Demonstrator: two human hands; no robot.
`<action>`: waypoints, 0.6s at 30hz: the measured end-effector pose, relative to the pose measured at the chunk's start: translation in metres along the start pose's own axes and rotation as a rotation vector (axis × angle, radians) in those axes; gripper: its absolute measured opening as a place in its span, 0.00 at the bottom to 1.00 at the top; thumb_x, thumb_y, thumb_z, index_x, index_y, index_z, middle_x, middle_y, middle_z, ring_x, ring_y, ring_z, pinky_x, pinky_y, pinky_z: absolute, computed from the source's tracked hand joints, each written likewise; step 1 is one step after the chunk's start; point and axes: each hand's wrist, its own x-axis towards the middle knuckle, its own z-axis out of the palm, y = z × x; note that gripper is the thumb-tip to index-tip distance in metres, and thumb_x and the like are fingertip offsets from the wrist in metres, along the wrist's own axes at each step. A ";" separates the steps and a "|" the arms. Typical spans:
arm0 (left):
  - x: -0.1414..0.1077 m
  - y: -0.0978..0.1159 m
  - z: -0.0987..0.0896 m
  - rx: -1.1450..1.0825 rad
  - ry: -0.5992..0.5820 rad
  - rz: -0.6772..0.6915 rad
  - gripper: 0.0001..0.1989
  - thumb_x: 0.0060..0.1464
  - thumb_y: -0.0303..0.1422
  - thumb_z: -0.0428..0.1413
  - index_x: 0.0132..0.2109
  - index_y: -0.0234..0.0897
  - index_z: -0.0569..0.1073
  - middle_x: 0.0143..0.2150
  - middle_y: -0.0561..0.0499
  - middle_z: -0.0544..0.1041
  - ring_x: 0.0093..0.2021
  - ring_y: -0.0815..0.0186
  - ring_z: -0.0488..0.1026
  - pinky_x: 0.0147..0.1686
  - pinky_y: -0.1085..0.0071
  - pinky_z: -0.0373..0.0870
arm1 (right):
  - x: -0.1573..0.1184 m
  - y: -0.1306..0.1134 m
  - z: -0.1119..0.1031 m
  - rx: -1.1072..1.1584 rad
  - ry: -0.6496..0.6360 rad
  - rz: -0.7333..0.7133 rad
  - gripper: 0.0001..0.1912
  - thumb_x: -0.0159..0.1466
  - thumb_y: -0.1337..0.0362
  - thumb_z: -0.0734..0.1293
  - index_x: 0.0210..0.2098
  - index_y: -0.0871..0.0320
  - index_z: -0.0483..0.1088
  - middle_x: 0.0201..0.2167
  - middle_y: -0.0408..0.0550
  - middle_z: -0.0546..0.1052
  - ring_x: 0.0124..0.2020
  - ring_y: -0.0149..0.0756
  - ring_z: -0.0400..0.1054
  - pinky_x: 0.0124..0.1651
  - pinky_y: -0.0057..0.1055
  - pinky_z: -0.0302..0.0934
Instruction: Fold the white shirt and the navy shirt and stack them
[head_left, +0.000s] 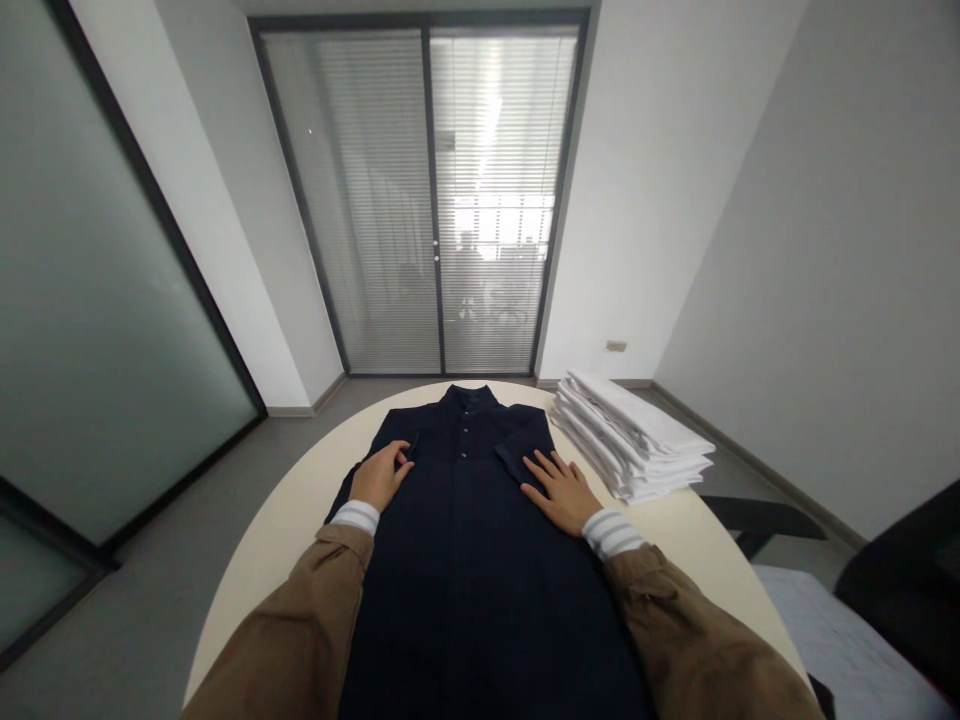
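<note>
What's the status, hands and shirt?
Left hand pinching dark shirt. Right hand resting flat on it. Shirt front-up on table. White folded stack close beside it.

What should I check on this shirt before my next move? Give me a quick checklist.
1. Dark navy button-front fabric shirt lying front up on the round cream table: ok.
2. Collar pointing toward the table's far edge: ok.
3. Right hand spread, palm down, on the shirt near a sleeve end: ok.
4. Left hand gripping the dark fabric firmly: cannot tell.
5. White folded fabric stack beside the shirt, not on top: ok.
6. Bottom hem lying straight: cannot tell, out of frame.
</note>
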 end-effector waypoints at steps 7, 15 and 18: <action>-0.003 0.005 0.007 0.109 -0.059 0.009 0.18 0.64 0.40 0.50 0.56 0.39 0.74 0.54 0.44 0.77 0.55 0.56 0.72 0.55 0.62 0.66 | -0.002 0.000 -0.001 0.003 0.002 -0.031 0.39 0.66 0.33 0.48 0.71 0.39 0.48 0.73 0.44 0.47 0.73 0.57 0.35 0.69 0.61 0.32; -0.008 0.010 0.024 0.196 -0.258 -0.066 0.31 0.64 0.52 0.42 0.70 0.51 0.57 0.73 0.49 0.53 0.73 0.42 0.41 0.62 0.29 0.34 | -0.001 0.001 -0.001 0.007 -0.012 -0.032 0.41 0.64 0.31 0.48 0.70 0.39 0.49 0.74 0.44 0.46 0.73 0.59 0.35 0.69 0.63 0.31; -0.004 0.014 0.022 0.191 -0.313 -0.092 0.35 0.62 0.57 0.40 0.71 0.52 0.53 0.74 0.50 0.49 0.72 0.38 0.40 0.60 0.26 0.35 | 0.002 0.005 -0.001 0.007 -0.012 -0.040 0.41 0.63 0.30 0.48 0.70 0.38 0.49 0.73 0.44 0.47 0.73 0.59 0.35 0.69 0.63 0.30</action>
